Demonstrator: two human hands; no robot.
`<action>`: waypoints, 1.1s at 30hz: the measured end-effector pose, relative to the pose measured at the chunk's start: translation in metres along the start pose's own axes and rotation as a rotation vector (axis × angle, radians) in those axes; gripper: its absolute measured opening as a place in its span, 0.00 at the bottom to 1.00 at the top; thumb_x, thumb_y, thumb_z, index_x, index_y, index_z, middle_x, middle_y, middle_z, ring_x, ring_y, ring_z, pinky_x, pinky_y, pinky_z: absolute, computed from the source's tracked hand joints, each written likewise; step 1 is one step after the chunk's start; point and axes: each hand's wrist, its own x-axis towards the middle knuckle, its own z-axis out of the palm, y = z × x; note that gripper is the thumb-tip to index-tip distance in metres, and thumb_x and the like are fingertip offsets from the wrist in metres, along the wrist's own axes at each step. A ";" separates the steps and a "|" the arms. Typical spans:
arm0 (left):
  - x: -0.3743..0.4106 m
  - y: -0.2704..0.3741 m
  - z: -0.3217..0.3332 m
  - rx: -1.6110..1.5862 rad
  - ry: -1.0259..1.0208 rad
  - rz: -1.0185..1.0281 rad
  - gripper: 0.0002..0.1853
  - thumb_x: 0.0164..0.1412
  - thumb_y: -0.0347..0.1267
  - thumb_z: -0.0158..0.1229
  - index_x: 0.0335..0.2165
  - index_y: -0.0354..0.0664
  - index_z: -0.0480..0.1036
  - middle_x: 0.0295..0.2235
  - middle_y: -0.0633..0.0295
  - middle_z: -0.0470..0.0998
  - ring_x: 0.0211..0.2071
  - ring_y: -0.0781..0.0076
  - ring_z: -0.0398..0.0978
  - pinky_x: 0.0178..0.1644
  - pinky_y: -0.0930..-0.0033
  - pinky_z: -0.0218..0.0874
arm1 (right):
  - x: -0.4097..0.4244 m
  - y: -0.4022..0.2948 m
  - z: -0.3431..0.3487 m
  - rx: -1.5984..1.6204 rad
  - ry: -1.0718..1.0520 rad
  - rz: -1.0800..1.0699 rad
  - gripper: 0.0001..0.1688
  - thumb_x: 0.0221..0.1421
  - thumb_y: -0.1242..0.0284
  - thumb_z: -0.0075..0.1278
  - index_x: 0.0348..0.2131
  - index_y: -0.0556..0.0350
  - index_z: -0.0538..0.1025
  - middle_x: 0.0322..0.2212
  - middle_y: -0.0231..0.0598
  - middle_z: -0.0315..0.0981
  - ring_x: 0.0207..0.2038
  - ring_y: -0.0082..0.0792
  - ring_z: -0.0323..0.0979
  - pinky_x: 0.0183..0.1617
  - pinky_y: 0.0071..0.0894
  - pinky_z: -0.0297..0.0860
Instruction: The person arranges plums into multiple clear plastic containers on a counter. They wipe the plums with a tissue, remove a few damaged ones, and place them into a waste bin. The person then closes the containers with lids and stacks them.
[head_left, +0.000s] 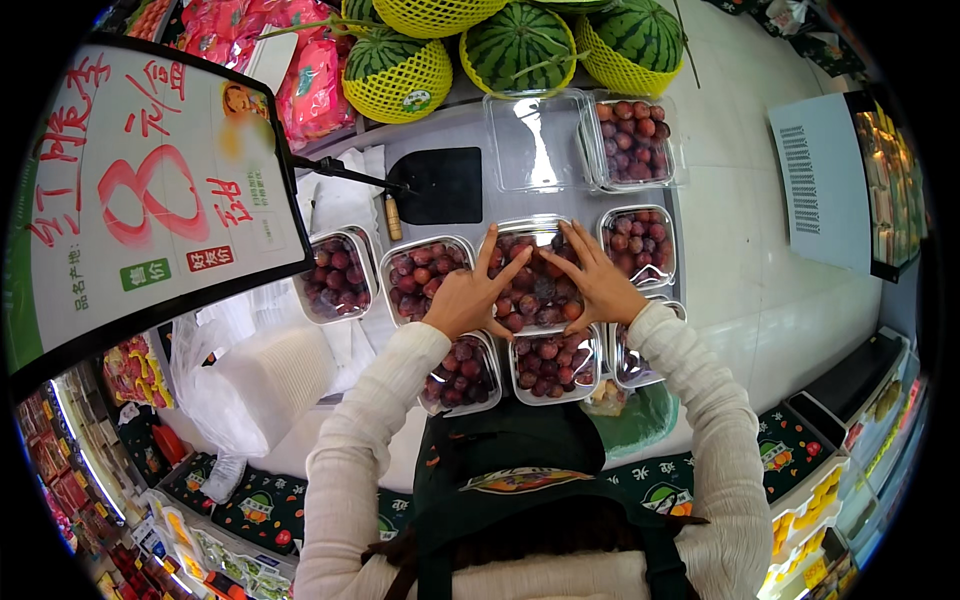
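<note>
Both hands rest, fingers spread, on a clear plastic box of dark red plums (534, 292) in the middle of a grey display table. My left hand (476, 289) lies over its left side, and my right hand (600, 281) presses against its right side. Whether the box's lid is down cannot be told. More clear boxes of plums stand around it: one at the left (424, 277), one at the right (637, 244), one in front (555, 364) and several others. At the back, a plum box (636, 142) stands beside a clear empty lid (536, 142).
A price sign (157, 187) on a black stand (442, 185) leans in from the left. Watermelons (517, 46) in yellow foam nets line the back. A wooden-handled tool (393, 217) lies by the stand. A bagged stack of white trays (277, 382) is at the left.
</note>
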 end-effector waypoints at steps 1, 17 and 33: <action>0.002 -0.002 -0.001 0.000 0.012 0.004 0.73 0.14 0.57 0.74 0.64 0.62 0.47 0.63 0.35 0.41 0.22 0.50 0.75 0.26 0.63 0.69 | 0.000 0.003 -0.001 0.004 0.005 -0.005 0.75 0.12 0.57 0.73 0.63 0.37 0.55 0.64 0.56 0.36 0.65 0.64 0.37 0.66 0.55 0.48; -0.009 -0.003 0.015 -0.101 0.118 0.053 0.73 0.17 0.58 0.72 0.64 0.49 0.47 0.64 0.43 0.43 0.29 0.50 0.77 0.28 0.65 0.69 | -0.012 -0.001 -0.001 0.015 0.010 0.039 0.77 0.08 0.59 0.73 0.63 0.35 0.55 0.63 0.56 0.38 0.65 0.62 0.38 0.66 0.54 0.48; -0.016 -0.002 0.024 -0.002 0.141 0.036 0.72 0.18 0.61 0.70 0.63 0.43 0.49 0.63 0.36 0.43 0.26 0.56 0.76 0.29 0.67 0.68 | -0.012 -0.015 0.009 -0.075 0.024 0.106 0.75 0.12 0.59 0.73 0.63 0.33 0.55 0.64 0.59 0.35 0.66 0.62 0.37 0.67 0.52 0.47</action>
